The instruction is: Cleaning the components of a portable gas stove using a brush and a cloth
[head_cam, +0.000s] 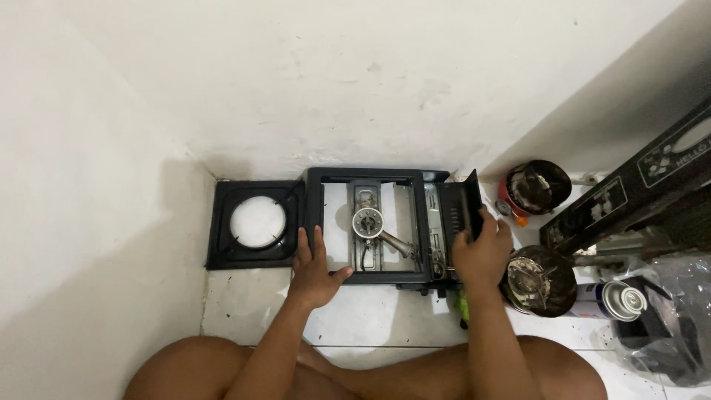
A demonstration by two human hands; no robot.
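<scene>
Down on the floor, the stove (385,226) sits against the wall with its top plate (255,222) laid beside it. Left hand (315,270) presses flat, open, steadying the frame; right hand (481,252) grips the raised side lid (469,207).

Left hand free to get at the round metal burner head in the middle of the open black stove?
Probably yes. The left hand rests on the black stove frame beside the round metal burner head; nothing covers the opening between them.
</scene>
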